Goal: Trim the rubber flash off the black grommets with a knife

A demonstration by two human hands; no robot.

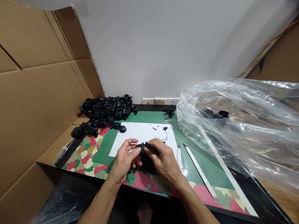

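Black heap (pixel 107 109) lay to the left. Left hand (pixel 126 158) pinched a ribbed part (pixel 141 147), midway between the hands; just beside it, a dark object (pixel 151 147) sat gripped in the right hand (pixel 163 157). Loose left pinch could let the part twist free.

Cardboard (pixel 46 56) walls off my left, heap of black parts (pixel 107 109) crowding beside it; clear plastic (pixel 243 130) billows far right, but straight ahead, above the white sheet (pixel 137 132), I've room!
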